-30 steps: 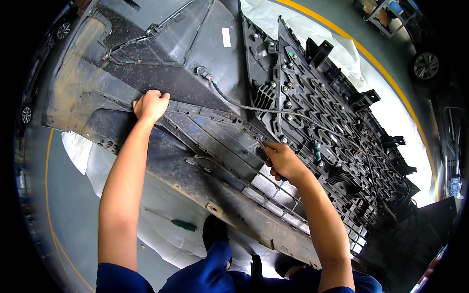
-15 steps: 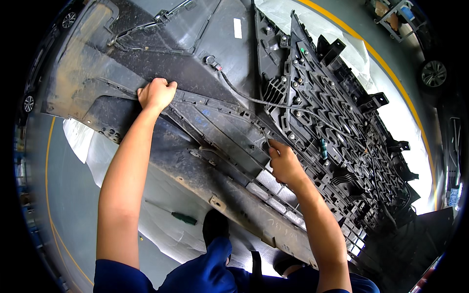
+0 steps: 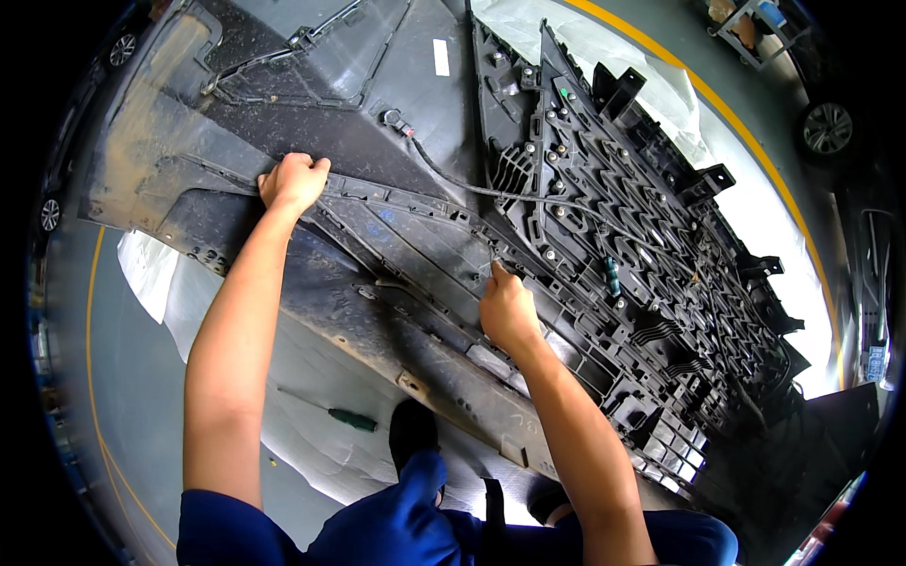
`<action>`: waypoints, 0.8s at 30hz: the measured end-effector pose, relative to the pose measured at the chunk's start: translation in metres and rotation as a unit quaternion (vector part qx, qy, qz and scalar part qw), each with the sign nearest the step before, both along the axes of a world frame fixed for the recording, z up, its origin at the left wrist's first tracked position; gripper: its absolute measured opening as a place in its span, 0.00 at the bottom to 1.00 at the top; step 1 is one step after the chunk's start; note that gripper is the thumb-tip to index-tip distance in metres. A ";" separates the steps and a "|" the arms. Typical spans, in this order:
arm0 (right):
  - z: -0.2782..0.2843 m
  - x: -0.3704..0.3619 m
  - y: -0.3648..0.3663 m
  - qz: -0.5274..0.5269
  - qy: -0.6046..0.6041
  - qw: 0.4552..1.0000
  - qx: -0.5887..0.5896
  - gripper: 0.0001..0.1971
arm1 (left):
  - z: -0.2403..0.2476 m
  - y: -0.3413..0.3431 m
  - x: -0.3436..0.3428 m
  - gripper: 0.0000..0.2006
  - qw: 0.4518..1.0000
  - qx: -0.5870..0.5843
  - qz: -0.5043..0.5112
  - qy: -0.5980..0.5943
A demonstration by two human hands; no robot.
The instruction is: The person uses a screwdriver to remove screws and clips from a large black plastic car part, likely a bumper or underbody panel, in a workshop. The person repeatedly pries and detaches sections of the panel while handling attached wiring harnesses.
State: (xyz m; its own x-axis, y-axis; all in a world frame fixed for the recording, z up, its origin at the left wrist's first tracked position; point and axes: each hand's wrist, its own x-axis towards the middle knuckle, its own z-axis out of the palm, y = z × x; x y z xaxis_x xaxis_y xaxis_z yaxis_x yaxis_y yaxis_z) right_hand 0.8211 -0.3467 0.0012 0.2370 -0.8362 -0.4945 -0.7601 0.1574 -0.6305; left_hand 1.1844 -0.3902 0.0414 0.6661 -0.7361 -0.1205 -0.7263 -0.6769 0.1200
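A large black car bumper (image 3: 425, 113), dusty with brown dirt at its left end, lies inner side up before me. My left hand (image 3: 294, 182) is closed over a raised edge along the bumper's seam. Farther right along that seam, my right hand (image 3: 510, 307) is closed, its fingertips against the clipped joint. A slim shaft seems to stick out past its fingers; the rest is hidden in the hand. Beyond it the black grille (image 3: 604, 198) spans the right side, with a cable (image 3: 462, 189) running across from a round sensor (image 3: 392, 118).
Pale sheeting (image 3: 311, 377) lies under the bumper. On it, left of my shoe, is a dark green-handled screwdriver (image 3: 353, 419). A teal-and-black object (image 3: 612, 276) rests on the grille. Black brackets (image 3: 708, 184) jut from its far edge. A cart (image 3: 760, 33) stands at the far right.
My right hand has moved a little left and up along the seam, staying closed. The left hand keeps its hold on the edge. The view has shifted slightly.
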 end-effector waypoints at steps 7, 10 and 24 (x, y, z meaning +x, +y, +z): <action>0.023 -0.020 -0.030 -0.227 -0.272 0.879 0.318 0.23 | 0.001 0.004 0.002 0.20 1.000 0.004 0.000 -0.002; 0.022 -0.018 -0.032 -0.295 -0.316 0.833 0.346 0.18 | 0.004 -0.001 -0.002 0.20 1.000 0.004 0.001 0.007; 0.057 0.015 -0.052 0.194 0.139 0.967 0.094 0.16 | 0.001 0.006 0.017 0.21 0.994 -0.036 0.034 0.100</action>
State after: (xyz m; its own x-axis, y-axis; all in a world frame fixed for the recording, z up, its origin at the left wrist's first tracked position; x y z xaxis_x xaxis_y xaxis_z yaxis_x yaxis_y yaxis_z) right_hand 0.8358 -0.3992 0.0578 0.3502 -0.6001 -0.7192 -0.9209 -0.0803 -0.3814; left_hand 1.2012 -0.3839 0.0421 0.6832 -0.7014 -0.2033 -0.6358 -0.7082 0.3069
